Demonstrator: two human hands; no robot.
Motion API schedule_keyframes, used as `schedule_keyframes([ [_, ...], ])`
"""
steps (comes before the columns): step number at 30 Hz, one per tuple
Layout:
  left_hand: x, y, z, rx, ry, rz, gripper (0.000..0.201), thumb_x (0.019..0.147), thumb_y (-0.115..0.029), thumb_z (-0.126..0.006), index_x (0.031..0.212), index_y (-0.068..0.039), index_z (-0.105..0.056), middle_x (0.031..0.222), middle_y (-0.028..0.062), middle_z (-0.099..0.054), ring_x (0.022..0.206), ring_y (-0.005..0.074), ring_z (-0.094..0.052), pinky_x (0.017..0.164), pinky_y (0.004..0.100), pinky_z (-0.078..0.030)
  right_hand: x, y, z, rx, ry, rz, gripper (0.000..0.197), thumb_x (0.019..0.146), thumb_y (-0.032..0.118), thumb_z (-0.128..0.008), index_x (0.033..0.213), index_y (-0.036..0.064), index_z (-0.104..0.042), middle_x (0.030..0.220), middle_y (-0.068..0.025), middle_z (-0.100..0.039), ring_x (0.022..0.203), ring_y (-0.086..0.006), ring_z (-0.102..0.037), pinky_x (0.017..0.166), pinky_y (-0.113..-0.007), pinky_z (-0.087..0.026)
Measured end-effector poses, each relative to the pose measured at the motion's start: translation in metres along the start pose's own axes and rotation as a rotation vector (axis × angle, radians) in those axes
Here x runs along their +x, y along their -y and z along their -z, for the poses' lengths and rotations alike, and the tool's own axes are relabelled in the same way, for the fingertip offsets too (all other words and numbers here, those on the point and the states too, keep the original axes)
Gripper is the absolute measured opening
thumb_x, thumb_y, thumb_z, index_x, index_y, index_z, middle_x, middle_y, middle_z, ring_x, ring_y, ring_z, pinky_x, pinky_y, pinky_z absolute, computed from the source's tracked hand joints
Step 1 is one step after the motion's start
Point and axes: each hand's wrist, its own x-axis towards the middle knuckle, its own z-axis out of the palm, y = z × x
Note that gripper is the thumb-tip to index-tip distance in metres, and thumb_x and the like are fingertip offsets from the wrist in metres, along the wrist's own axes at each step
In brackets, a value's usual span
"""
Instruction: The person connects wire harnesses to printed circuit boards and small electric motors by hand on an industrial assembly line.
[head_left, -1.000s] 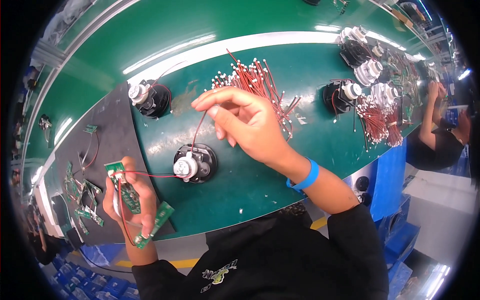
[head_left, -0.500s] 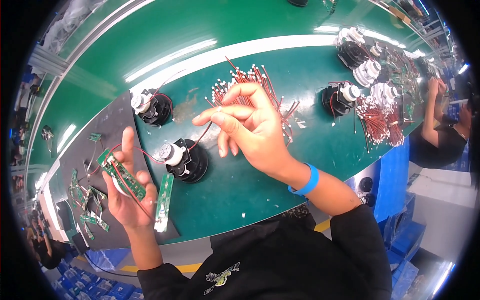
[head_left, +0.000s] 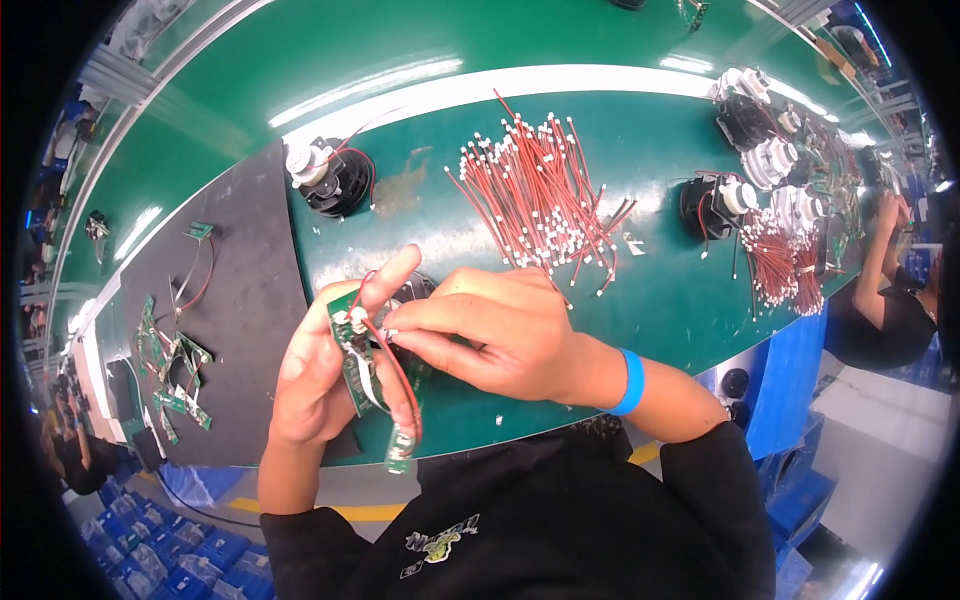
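Note:
My left hand [head_left: 325,375] holds a small green circuit board [head_left: 352,345] upright over the near edge of the green table [head_left: 400,90]. My right hand [head_left: 490,335], with a blue wristband, pinches the white plug end of a red wire [head_left: 395,365] at the top of that board. A second narrow green board [head_left: 405,440] hangs below the hands. A black round part with a white hub lies mostly hidden behind my fingers.
A pile of red wires with white plugs [head_left: 545,200] lies beyond my hands. Another black round part [head_left: 330,178] sits far left. Several green boards [head_left: 175,375] lie on the dark mat [head_left: 250,280]. More round parts and wire bundles [head_left: 780,260] sit right, near another person [head_left: 895,290].
Both hands have come together toward me. My right hand dropped from above the wire pile onto the board in my left hand, and the black round part is now hidden behind them.

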Motion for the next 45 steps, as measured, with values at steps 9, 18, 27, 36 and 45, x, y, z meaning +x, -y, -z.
schedule_keyframes([
  [9, -0.002, 0.008, -0.001, 0.186, -0.032, -0.010, 0.055, 0.096, -0.027, -0.050, 0.138, 0.001, -0.027, 0.148, 0.0299, -0.022, 0.075, 0.0296, -0.068, 0.078, 0.0388, -0.053, -0.005, 0.009, -0.007, -0.025, -0.076, -0.002, 0.022, 0.067, -0.001, -0.078, 0.085, 0.0038, -0.068, 0.065, -0.0054, -0.061, 0.050, -0.0162, -0.059, 0.042, -0.026, -0.043],
  [18, -0.003, 0.008, 0.001, 0.155, -0.013, -0.009, 0.053, 0.095, -0.022, -0.053, 0.136, 0.004, -0.030, 0.141, 0.0360, -0.028, 0.073, 0.0295, -0.068, 0.056, 0.0341, -0.057, -0.011, 0.010, -0.010, -0.061, -0.105, -0.049, 0.020, 0.069, 0.006, -0.075, 0.084, 0.0087, -0.062, 0.065, -0.0009, -0.050, 0.052, -0.0173, -0.056, 0.042, -0.030, -0.041],
  [27, -0.002, 0.008, -0.001, 0.192, -0.023, -0.017, 0.053, 0.095, -0.024, -0.054, 0.131, 0.008, -0.033, 0.135, 0.0386, -0.035, 0.069, 0.0287, -0.068, 0.048, 0.0316, -0.056, -0.011, 0.010, -0.009, -0.010, -0.136, -0.035, 0.022, 0.065, -0.004, -0.078, 0.083, 0.0027, -0.067, 0.061, -0.0038, -0.057, 0.048, -0.0136, -0.056, 0.041, -0.025, -0.042],
  [36, -0.003, 0.009, -0.002, 0.190, -0.057, -0.007, 0.054, 0.094, -0.025, -0.056, 0.131, 0.007, -0.034, 0.135, 0.0384, -0.036, 0.069, 0.0282, -0.068, 0.049, 0.0320, -0.056, -0.009, 0.013, -0.006, 0.014, -0.089, -0.111, 0.019, 0.067, -0.002, -0.079, 0.080, 0.0040, -0.066, 0.063, -0.0031, -0.058, 0.048, -0.0113, -0.056, 0.041, -0.025, -0.042],
  [45, -0.011, 0.007, -0.001, 0.236, -0.101, 0.033, 0.056, 0.089, -0.026, -0.064, 0.130, 0.005, -0.041, 0.133, 0.0348, -0.042, 0.070, 0.0299, -0.068, 0.053, 0.0353, -0.057, -0.003, 0.022, -0.002, 0.189, -0.081, -0.243, 0.017, 0.071, -0.002, -0.076, 0.083, 0.0031, -0.065, 0.072, -0.0051, -0.060, 0.051, -0.0115, -0.056, 0.043, -0.025, -0.043],
])
